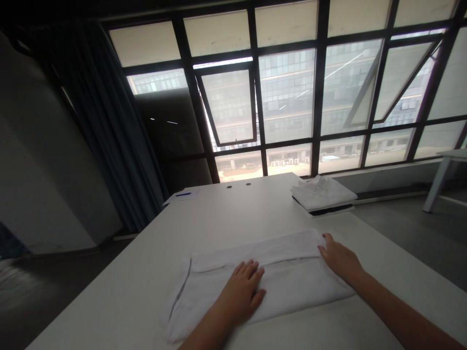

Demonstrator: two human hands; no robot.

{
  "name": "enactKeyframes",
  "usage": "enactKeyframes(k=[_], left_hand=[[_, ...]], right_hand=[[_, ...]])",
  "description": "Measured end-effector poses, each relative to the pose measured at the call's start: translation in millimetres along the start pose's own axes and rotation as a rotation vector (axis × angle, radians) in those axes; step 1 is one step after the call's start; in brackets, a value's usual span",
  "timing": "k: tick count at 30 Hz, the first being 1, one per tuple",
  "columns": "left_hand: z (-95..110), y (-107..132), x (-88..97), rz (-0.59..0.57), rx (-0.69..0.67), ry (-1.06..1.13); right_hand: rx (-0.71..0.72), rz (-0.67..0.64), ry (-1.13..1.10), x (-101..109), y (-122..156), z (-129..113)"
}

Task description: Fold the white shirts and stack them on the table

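A folded white cloth garment [292, 287] lies flat on the white table [109, 301], close to the near edge. My left hand [242, 287] rests palm down on its near half, fingers spread and holding nothing. My right hand [339, 257] lies on the table against the garment's far right corner, its fingertips touching the fold. Neither hand grips the fabric.
A pile of folded white garments [323, 194] sits on a dark item [323, 210] at the table's far right. Papers [181, 198] with a blue pen [183, 194] lie at the far left corner. A smaller white table [447, 167] stands right, before large windows.
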State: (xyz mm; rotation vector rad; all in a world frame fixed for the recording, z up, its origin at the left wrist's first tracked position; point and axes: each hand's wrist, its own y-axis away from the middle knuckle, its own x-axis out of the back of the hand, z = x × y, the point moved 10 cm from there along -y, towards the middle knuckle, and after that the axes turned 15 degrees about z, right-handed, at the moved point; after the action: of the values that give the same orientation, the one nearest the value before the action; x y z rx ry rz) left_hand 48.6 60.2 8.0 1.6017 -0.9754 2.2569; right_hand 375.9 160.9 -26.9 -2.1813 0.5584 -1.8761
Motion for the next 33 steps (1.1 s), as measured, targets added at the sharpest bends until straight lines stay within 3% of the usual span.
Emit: enactKeyframes(k=[8,16,20,24,27,30,33], left_hand=[[-1,2,-2.3,-0.015,0.01,-0.01],[3,1,3.9,-0.017,0.01,-0.031],[-19,-1,12.0,0.047,0.111,-0.092],[-45,3,8.5,0.065,0.184,-0.145],[-51,5,5.4,0.076,0.202,-0.138],[-50,6,6.0,0.093,0.204,-0.116],[-48,5,8.6,0.109,0.206,-0.101]], right_hand=[[-0.038,-0.053,0.005,-6,1,7],[0.08,0.011,-0.191,-10,-12,6],[0.06,-0.02,-0.322,-14,-20,15],[0.012,-0.059,-0.437,-6,-31,18],[-0.132,-0.246,-0.651,-2,-34,12],[-0.273,-0.55,-0.983,8,-29,-20],[-0.314,-0.62,-1.086,33,-33,-57]])
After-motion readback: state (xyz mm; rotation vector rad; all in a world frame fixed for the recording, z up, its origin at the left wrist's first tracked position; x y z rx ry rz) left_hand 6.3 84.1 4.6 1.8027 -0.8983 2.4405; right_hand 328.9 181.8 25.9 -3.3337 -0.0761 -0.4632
